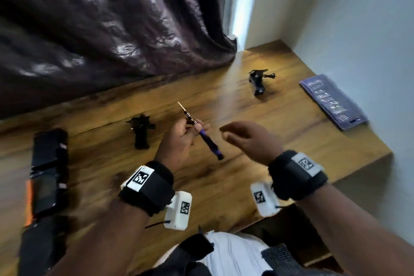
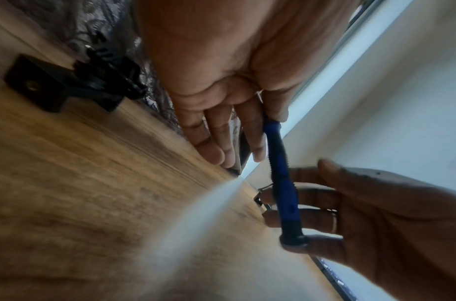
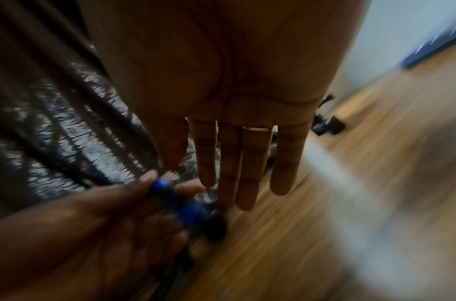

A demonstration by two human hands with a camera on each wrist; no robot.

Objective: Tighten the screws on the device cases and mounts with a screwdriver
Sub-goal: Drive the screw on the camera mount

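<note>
Overhead, my left hand point(image 1: 177, 139) pinches the screwdriver point(image 1: 201, 132) near its metal neck, above the counter point(image 1: 268, 119), tip aimed away. My right hand point(image 1: 248, 139) hovers beside the handle, fingers straight, holding nothing. Only my left wrist view shows the screw hole in the near mount point(image 2: 67, 85).

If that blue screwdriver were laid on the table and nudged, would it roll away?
Probably yes: the screwdriver has a slim, round-looking handle, and the wooden table looks smooth and flat. It seems light and stiff, since the left hand holds it up by pinching only near the metal end. The ridges on the grip should make it less slippery.
</note>
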